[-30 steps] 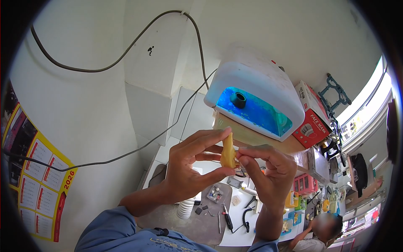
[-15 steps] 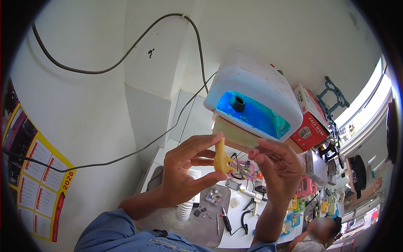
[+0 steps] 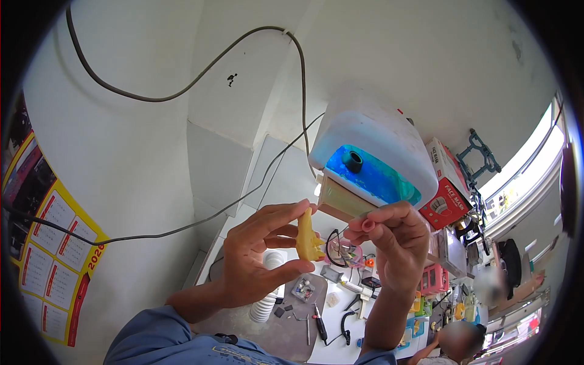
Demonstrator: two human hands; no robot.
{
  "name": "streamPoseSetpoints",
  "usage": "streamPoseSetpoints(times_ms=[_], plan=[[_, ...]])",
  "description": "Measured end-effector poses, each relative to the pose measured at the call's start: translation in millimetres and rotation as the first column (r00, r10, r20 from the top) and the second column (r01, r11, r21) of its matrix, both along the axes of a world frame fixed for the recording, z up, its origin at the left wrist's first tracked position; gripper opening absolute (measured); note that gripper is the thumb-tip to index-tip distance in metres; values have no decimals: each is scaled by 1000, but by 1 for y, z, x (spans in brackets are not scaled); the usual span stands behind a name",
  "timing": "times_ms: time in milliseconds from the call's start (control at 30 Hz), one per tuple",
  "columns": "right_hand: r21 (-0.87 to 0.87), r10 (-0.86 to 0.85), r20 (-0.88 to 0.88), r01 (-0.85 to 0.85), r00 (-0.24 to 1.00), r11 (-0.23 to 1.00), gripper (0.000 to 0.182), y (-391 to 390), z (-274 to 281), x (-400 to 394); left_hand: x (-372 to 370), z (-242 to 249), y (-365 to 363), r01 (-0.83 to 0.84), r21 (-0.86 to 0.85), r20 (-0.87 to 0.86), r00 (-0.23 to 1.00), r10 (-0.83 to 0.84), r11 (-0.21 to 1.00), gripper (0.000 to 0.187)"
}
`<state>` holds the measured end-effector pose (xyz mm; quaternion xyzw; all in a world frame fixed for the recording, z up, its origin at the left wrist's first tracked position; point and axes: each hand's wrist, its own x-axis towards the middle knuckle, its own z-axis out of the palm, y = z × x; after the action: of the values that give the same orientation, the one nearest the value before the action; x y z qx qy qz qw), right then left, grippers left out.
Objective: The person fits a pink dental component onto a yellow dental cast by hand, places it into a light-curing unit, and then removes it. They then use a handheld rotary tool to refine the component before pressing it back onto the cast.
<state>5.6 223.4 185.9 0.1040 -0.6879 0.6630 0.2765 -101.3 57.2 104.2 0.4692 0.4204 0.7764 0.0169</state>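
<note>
My left hand holds a yellow model piece upright between thumb and fingers; short prongs stick out from its right side. To the right, my right hand pinches a small pink ring-like piece between thumb and fingertips. The two pieces are apart. Behind and above my hands stands a white box-shaped device, its opening lit blue, with a dark round cylinder inside.
Below lie a handpiece tool, a small tray of bits and a white ribbed hose. A red face mask box stands right of the device. Another person is at lower right. A cable crosses the wall.
Both hands have shifted slightly left in view. My right hand has turned, so the pink piece now shows its round hollow end. The background has shifted a little with the camera.
</note>
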Motion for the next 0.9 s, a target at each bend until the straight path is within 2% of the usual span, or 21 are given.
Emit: streamPoseSetpoints(times_ms=[67, 167, 233, 267, 333, 367, 433, 467, 533, 567, 633, 667, 733, 900], plan=[[-18, 27, -27, -28, 999, 999, 13, 0, -2, -1, 0, 1, -2, -8, 5, -5, 1000, 8, 1000, 71], [35, -29, -33, 30, 999, 999, 12, -2, -2, -3, -1, 1, -5, 10, -17, -5, 1000, -10, 1000, 71], [229, -279, -89, 293, 956, 928, 11, -6, -2, -7, -1, 1, -5, 10, -24, 7, 1000, -9, 1000, 71], [226, -287, -90, 300, 954, 927, 11, -8, 0, -11, 0, 0, -5, 17, -27, 6, 1000, -17, 999, 71], [502, -515, -235, 557, 824, 662, 11, -8, 8, -20, 0, -1, -5, -9, -13, 21, 1000, 9, 1000, 71], [497, -524, -235, 565, 818, 659, 11, -5, 11, -24, 1, -2, -5, 2, -18, 19, 1000, -1, 1000, 71], [653, -463, -458, 641, 759, 404, 11, 4, 15, -34, 2, -2, -8, -14, -23, 49, 999, 15, 1000, 72], [647, -472, -458, 647, 753, 403, 11, 5, 17, -37, 2, -3, -10, -6, -30, 45, 999, 8, 1000, 72], [730, -452, -489, 634, 746, 254, 11, 5, 19, -44, 4, -4, -12, -36, -20, 94, 995, 38, 999, 77], [722, -469, -492, 645, 733, 251, 11, 6, 19, -46, 5, -4, -13, -20, -29, 85, 996, 22, 999, 77], [779, -457, -512, 618, 727, 110, 12, 7, 17, -51, 7, -3, -16, -66, -55, 154, 985, 74, 996, 81], [772, -477, -512, 627, 714, 110, 12, 6, 17, -53, 6, -5, -17, -49, -69, 144, 988, 58, 996, 81], [794, -524, -499, 606, 690, 41, 7, 4, 18, -57, 2, -11, -18, 3, -5, 76, 997, -3, 1000, 67], [789, -516, -541, 613, 664, -37, 9, 6, 16, -67, 6, -13, -16, 31, -19, 93, 995, -29, 999, 68]])
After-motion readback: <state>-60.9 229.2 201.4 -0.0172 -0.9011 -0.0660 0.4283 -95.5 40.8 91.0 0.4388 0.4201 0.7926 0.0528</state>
